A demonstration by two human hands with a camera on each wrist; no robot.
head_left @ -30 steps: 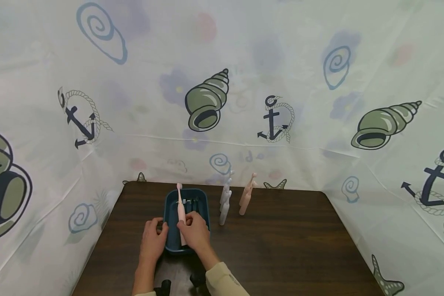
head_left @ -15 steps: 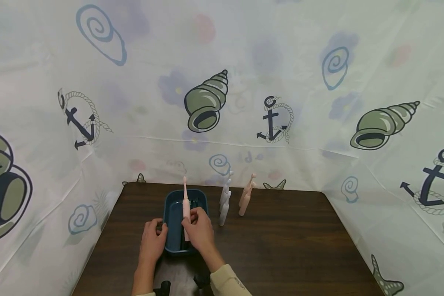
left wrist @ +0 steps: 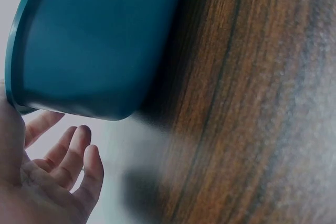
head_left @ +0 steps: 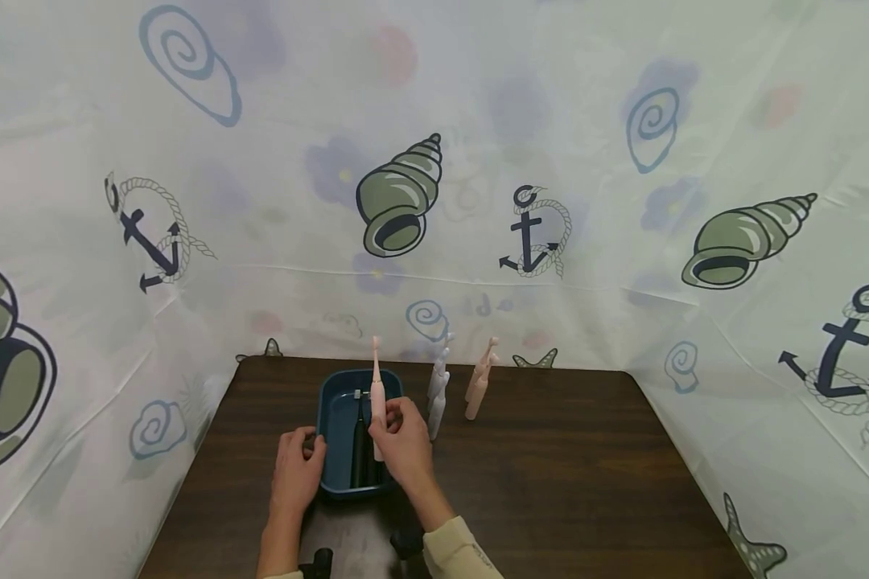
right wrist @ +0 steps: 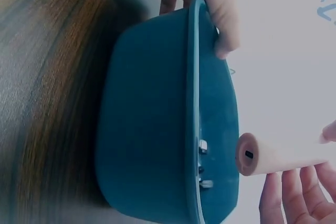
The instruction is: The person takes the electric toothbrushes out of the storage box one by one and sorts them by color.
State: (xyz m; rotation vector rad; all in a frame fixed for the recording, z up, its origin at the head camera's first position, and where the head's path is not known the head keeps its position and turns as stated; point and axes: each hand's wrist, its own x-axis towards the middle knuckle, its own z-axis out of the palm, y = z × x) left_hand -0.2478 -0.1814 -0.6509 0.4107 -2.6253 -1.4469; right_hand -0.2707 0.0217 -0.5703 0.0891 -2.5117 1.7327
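A dark blue tub [head_left: 336, 418] sits on the brown table [head_left: 550, 466]. My left hand [head_left: 306, 452] grips its left rim; in the right wrist view a left finger [right wrist: 223, 19] hooks over the edge of the tub [right wrist: 152, 129]. My right hand [head_left: 397, 422] pinches a pink electric toothbrush [head_left: 377, 390] and holds it nearly upright above the tub's right side. Its round base [right wrist: 247, 155] shows in the right wrist view, with my fingers [right wrist: 294, 198] around it. Dark handles [head_left: 360, 450] with metal tips [right wrist: 203, 148] lie inside the tub.
Two white toothbrush handles [head_left: 438, 390] and two pink ones [head_left: 479, 382] stand upright on the table just right of the tub. A printed sheet [head_left: 434, 161] with shells and anchors walls the table at the back and on both sides.
My right hand has lifted the pink toothbrush out of the tub, up and to the right, bringing it more upright. The left hand has stayed on the tub's rim.
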